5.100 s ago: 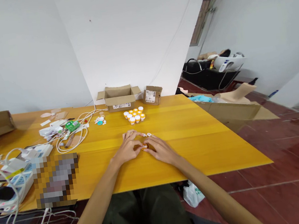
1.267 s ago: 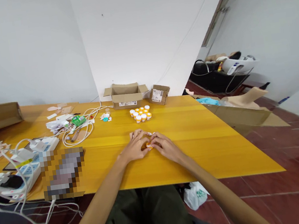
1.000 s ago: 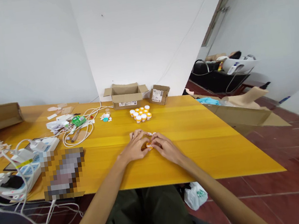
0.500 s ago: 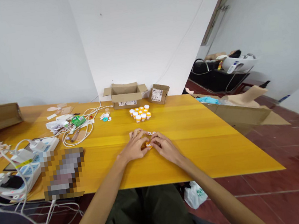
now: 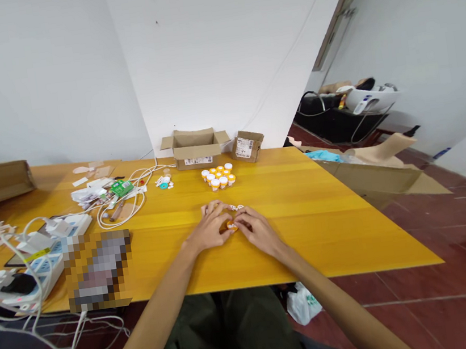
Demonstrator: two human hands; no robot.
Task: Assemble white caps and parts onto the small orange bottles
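Note:
Near the middle of the table, my left hand (image 5: pixel 213 227) curls its thumb and forefinger round a small orange pill bottle (image 5: pixel 232 227). My right hand (image 5: pixel 258 229) meets it from the other side, fingertips pinched at the bottle's opening; what those fingertips hold, if anything, is too small to make out. Some small white pieces (image 5: pixel 236 207) lie just beyond the fingers, partly covered by them. Farther back stands a cluster of orange pill bottles with white caps (image 5: pixel 218 177).
An open cardboard box (image 5: pixel 195 148) and a smaller box (image 5: pixel 248 146) stand against the wall. To the left are small white and teal parts (image 5: pixel 164 183), loose cables, a power strip (image 5: pixel 60 251) and a pixelated phone-like device (image 5: pixel 103 267). A large carton (image 5: pixel 370 171) sits off the table's right edge.

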